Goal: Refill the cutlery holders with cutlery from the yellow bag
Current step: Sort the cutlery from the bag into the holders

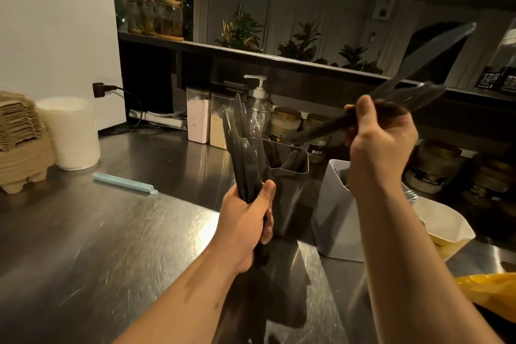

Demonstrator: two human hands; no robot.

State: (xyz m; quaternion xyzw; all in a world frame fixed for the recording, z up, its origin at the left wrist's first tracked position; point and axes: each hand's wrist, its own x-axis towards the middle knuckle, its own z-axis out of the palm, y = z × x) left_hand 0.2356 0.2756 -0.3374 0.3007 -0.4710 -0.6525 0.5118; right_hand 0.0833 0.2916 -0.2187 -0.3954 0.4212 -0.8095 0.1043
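Fingers [267, 227] of the left hand [245, 226] are wrapped tight round the handles of a thick upright bundle of black plastic knives [241, 148]. The right hand [379, 148] pinches a smaller fan of black plastic cutlery [405, 75] between thumb and curled fingers, tilted up to the right and too blurred to sort by kind.

Both hands hang above the scratched stainless-steel counter [111, 246]. The crumpled yellow plastic bag [494, 296] lies at its near right edge. A white rectangular plastic holder [332, 226] stands under the right wrist, with a dark grey square holder [290, 198], part filled, just beside it and behind the left hand.

To my eye the job is sorting. Turn the right handful handles-down, check the kind against what each holder has, and lower it in rather than dropping it. Grip the left bundle firmly so none slide out.
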